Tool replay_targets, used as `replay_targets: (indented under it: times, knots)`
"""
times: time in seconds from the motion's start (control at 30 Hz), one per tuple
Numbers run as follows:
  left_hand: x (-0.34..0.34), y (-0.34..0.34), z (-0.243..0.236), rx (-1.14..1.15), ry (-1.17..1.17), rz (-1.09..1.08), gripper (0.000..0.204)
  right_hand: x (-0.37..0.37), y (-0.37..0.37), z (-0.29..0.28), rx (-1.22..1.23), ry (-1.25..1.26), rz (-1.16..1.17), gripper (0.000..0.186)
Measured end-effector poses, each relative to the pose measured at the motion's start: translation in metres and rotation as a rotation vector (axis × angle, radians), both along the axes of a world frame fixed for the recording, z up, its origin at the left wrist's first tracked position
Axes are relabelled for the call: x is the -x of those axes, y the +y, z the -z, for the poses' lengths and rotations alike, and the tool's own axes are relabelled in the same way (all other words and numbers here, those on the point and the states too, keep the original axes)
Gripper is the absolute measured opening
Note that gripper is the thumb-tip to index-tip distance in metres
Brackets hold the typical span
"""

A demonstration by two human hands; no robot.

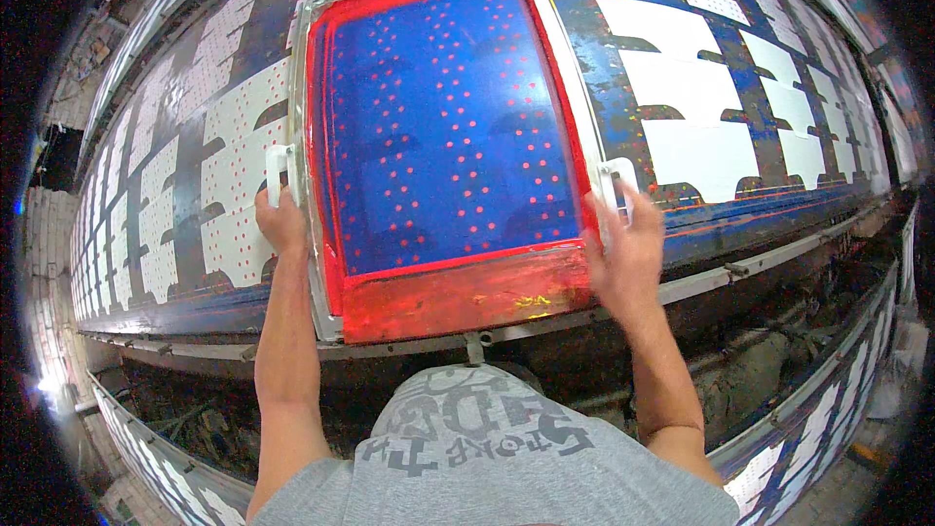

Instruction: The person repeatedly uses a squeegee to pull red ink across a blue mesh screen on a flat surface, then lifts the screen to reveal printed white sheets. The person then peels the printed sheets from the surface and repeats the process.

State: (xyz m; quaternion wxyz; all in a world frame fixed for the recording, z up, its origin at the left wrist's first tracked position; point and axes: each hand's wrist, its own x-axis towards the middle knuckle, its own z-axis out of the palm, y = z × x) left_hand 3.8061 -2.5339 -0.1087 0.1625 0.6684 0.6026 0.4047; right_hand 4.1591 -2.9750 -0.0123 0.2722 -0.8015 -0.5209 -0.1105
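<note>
A screen printing frame lies on the long table in front of me. Its mesh is blue with rows of red dots, bordered by red ink, and a wide red smeared band runs along the near end. White handles stick out from both sides. My left hand is closed round the left handle. At the right handle is my right hand, slightly blurred, its fingers closed about the handle's near part and its thumb beside the frame's edge.
White cut fabric pieces lie in rows on the dark, ink-stained table. Those on the left carry red dots; several on the right look plain white. A metal rail borders the near edge. Another table with white pieces stands behind me.
</note>
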Motion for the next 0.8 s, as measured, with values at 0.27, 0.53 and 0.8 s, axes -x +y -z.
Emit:
replay_targets:
  times: [0.27, 0.53, 0.8]
  knots:
    - [-0.015, -0.016, -0.012, 0.070, 0.031, -0.058, 0.039, 0.093, -0.008, 0.013, 0.252, 0.049, -0.540, 0.046]
    - [-0.019, -0.016, -0.001, 0.017, -0.019, 0.012, 0.035, 0.121, 0.034, -0.018, 0.295, -0.037, -0.442, 0.048]
    - [-0.021, -0.025, -0.012, -0.003, -0.113, 0.073, 0.052, 0.136, 0.095, -0.049, 0.573, 0.034, -0.421, 0.037]
